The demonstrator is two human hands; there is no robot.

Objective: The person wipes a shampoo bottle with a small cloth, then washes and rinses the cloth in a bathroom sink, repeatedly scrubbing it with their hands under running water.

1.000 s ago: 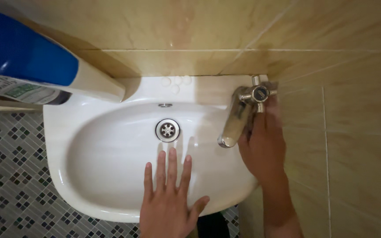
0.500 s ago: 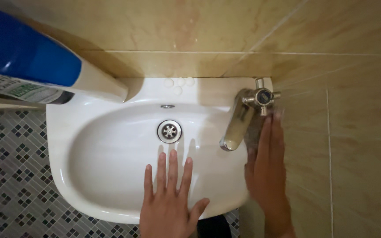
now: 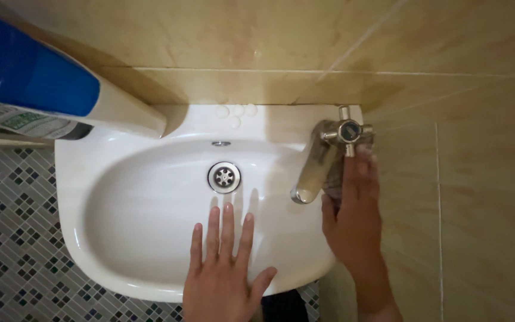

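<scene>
Right hand (image 3: pixel 353 217) wipes tap (image 3: pixel 323 158) (blue-white bottle (image 3: pixel 49 89) upper-left).

Blue-and-white bottle (image 3: pixel 61 95), mosaic floor (image 3: pixel 13 238)

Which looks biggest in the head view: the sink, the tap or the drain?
1. Sink, by far the biggest.
2. Tap, much smaller.
3. Drain, smallest, though it lies farther from the camera than the tap.

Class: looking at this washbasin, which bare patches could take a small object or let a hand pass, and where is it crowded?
Free: the bowl's left half, between the drain and the sink's left rim; also the back ledge between the blue bottle and the tap. Crowded: the right rim, where the right hand presses a dark cloth beside the tap; the left hand lies flat over the front.
</scene>
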